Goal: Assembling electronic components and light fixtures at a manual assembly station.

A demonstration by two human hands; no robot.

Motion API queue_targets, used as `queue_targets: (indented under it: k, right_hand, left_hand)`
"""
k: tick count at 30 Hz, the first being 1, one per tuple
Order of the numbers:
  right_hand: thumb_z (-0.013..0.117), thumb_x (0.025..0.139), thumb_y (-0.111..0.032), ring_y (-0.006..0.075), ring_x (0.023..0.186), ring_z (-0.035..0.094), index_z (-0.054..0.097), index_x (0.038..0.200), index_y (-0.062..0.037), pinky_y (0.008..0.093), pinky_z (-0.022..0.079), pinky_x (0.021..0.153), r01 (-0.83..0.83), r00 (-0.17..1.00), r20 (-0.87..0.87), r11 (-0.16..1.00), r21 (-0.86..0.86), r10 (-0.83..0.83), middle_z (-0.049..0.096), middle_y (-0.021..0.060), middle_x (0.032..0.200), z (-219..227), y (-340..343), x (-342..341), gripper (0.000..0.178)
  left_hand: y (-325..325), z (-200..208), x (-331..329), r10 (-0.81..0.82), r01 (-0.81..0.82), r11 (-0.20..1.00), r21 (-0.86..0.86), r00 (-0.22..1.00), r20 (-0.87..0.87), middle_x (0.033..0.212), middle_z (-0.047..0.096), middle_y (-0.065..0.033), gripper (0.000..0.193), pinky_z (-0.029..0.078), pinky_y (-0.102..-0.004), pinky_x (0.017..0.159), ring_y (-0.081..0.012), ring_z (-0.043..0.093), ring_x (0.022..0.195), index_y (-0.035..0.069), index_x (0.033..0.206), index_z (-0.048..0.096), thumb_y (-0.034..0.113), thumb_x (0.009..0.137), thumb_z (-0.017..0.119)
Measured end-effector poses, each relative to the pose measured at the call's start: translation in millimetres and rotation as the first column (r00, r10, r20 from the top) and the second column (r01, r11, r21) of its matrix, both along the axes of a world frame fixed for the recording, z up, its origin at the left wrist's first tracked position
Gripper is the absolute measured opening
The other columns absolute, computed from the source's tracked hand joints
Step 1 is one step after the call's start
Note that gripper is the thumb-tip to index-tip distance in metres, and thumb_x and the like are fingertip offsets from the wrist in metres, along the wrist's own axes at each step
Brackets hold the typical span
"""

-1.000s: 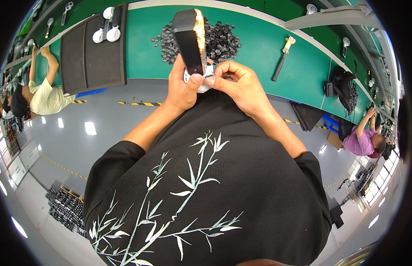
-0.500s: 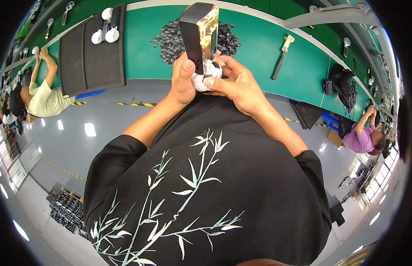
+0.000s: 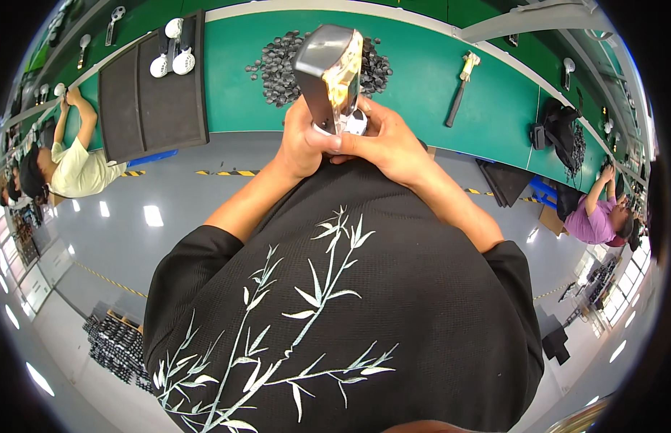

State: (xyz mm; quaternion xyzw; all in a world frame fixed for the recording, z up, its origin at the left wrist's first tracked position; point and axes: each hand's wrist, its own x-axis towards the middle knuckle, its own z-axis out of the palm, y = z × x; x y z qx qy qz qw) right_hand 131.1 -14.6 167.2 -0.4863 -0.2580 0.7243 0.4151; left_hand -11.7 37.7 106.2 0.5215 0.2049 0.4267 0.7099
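A football trophy (image 3: 322, 79) with a black block-shaped base, a shiny gold side and a white ball is in front of my chest. Its black end points up and away from me, while the ball end is down in my hands. My left hand (image 3: 301, 141) is closed round the ball end from the left. From the right, my right hand (image 3: 395, 148) grips the same end, its thumb lying across near the left thumb. The fingers partly cover the ball. Behind the trophy, a pile of small black discs (image 3: 278, 76) lies on the green table (image 3: 415, 86).
At the left is a black tray (image 3: 119, 108) with several ball-topped trophies (image 3: 182, 63). A hammer (image 3: 459, 94) lies right of the disc pile. A black bag (image 3: 559, 133) sits farther right. One person (image 3: 79, 162) works at the left, another (image 3: 595, 216) at the right.
The trophy has come down slightly and tilted, so more of its black end face shows. Both hands have shifted round the ball, and the left thumb now lies across it.
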Motion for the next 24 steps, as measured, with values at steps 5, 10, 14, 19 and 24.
queue_targets:
  k: [5,10,14,19,24]
  right_hand:
    - [0.072,0.077,-0.006,0.0185,0.079,0.061,0.049,0.125,0.0023,0.0266,0.054,0.070,0.148,0.986,0.039,0.955,0.257,-0.163,0.062,0.0136,0.101,-19,-14,-5,0.054]
    - [0.070,0.078,-0.004,0.0183,0.074,0.061,0.049,0.125,0.0040,0.0260,0.055,0.064,0.253,0.966,-0.109,0.936,0.246,-0.233,0.062,0.0145,0.098,-23,-21,-2,0.052]
    - [0.067,0.081,-0.008,0.0187,0.073,0.062,0.048,0.126,0.0024,0.0255,0.054,0.062,0.196,0.975,-0.122,0.976,0.094,-0.184,0.062,0.0160,0.100,-23,-18,5,0.050]
    - [0.064,0.086,-0.018,0.0185,0.066,0.061,0.049,0.122,-0.0004,0.0233,0.049,0.053,0.132,0.985,-0.088,0.979,-0.154,-0.147,0.062,0.0185,0.098,-28,2,9,0.043]
    - [0.063,0.089,-0.029,0.0167,0.056,0.058,0.053,0.112,-0.0019,0.0197,0.042,0.040,0.130,0.949,-0.222,0.920,-0.370,-0.223,0.064,0.0188,0.091,-83,19,28,0.037]
  left_hand:
    - [5,1,-4,-0.102,0.115,0.985,0.125,0.989,-0.102,0.106,0.065,-0.0140,0.053,0.048,-0.0331,0.084,-0.0222,0.061,0.095,0.000,0.118,0.055,0.020,0.073,0.073]
    - [7,3,4,-0.122,0.140,0.972,0.189,0.987,-0.106,0.113,0.064,-0.0152,0.054,0.050,-0.0294,0.079,-0.0199,0.063,0.092,0.000,0.119,0.054,0.011,0.071,0.076]
    - [8,5,8,-0.125,0.132,0.984,0.117,0.990,-0.061,0.115,0.063,-0.0165,0.051,0.050,-0.0294,0.080,-0.0204,0.063,0.093,-0.001,0.121,0.053,0.013,0.076,0.073]
    - [14,1,15,-0.121,0.113,0.967,-0.229,0.992,-0.020,0.116,0.062,-0.0150,0.045,0.045,-0.0329,0.092,-0.0223,0.060,0.102,-0.004,0.122,0.053,0.018,0.085,0.065]
    - [6,-46,14,-0.002,-0.086,0.937,-0.340,0.968,-0.250,0.116,0.062,-0.0145,0.044,0.044,-0.0319,0.094,-0.0223,0.059,0.104,-0.005,0.126,0.050,0.020,0.092,0.059]
